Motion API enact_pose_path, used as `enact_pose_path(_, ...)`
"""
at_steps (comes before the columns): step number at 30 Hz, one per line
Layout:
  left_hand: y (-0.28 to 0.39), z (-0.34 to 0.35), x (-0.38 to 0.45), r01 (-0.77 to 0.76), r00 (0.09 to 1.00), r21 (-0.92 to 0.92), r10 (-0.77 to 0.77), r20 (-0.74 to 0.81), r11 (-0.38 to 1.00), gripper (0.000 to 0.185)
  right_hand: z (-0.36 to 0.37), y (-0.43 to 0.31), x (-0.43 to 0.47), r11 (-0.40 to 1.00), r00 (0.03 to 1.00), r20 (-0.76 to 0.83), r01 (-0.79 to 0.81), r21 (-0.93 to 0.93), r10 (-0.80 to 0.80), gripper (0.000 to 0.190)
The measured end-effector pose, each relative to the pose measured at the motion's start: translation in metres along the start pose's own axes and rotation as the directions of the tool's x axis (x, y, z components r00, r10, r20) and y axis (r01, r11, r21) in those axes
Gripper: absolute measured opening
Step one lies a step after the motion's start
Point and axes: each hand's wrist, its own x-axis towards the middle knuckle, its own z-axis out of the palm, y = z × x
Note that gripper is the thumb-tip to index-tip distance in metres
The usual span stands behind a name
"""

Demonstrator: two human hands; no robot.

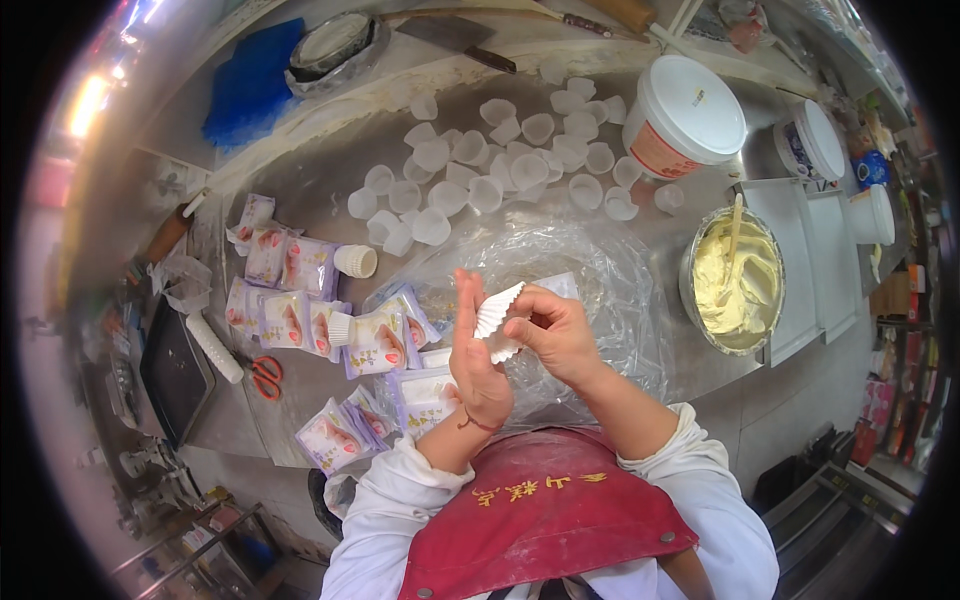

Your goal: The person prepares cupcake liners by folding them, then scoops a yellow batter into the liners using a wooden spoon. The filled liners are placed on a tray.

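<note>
A white pleated paper baking cup (pixel 498 319) is between my two hands, its crimped rim partly hidden by my fingers. My left hand (pixel 478 360) cradles it along the palm, fingers straight up and thumb on the near side. With thumb and fingertips, my right hand (pixel 559 330) pinches the other side of the rim. Beneath both hands lies a crumpled clear plastic bag (pixel 615 300). Several purple-and-white printed packets (pixel 379 341) lie to the left, with a stack of paper cups (pixel 356 261) beside them and another stack (pixel 341 328) on top.
Many loose translucent cups (pixel 480 193) are scattered beyond my hands. A metal bowl (pixel 685 300) of pale yellow batter (pixel 731 292) stands right, near white trays (pixel 784 225) and a lidded bucket (pixel 682 116). Red-handled scissors (pixel 267 377) lie left; a cleaver (pixel 450 31) lies at the back.
</note>
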Motion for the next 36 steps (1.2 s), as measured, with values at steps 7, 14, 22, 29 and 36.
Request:
enact_pose_path(7,-0.003,0.003,-0.001,0.006,1.000,-0.019,-0.007,-0.020,1.000,0.051,-0.002,0.005,0.000,1.000,1.000,-0.006,0.020,-0.024,-0.020,0.019)
enact_pose_path(14,-0.005,0.005,0.000,0.009,0.999,-0.036,-0.010,-0.036,0.999,0.053,-0.003,0.006,0.001,0.991,1.000,-0.015,-0.003,-0.136,0.001,0.018)
enact_pose_path(22,-0.006,0.008,0.004,0.271,0.960,-0.237,-0.280,-0.001,0.933,0.052,-0.007,0.006,0.003,0.962,0.986,-0.054,-0.167,-0.216,0.159,0.007)
enact_pose_path(29,-0.029,-0.014,0.032,0.549,0.626,-0.767,-0.772,0.114,0.332,0.028,-0.012,0.014,0.024,0.966,0.998,-0.068,-0.028,-0.257,0.011,0.010)
enact_pose_path(36,-0.036,-0.021,0.044,0.381,0.773,-0.604,-0.600,-0.207,0.700,0.024,-0.035,-0.031,0.049,0.999,0.958,-0.286,-0.003,0.034,0.012,0.023)
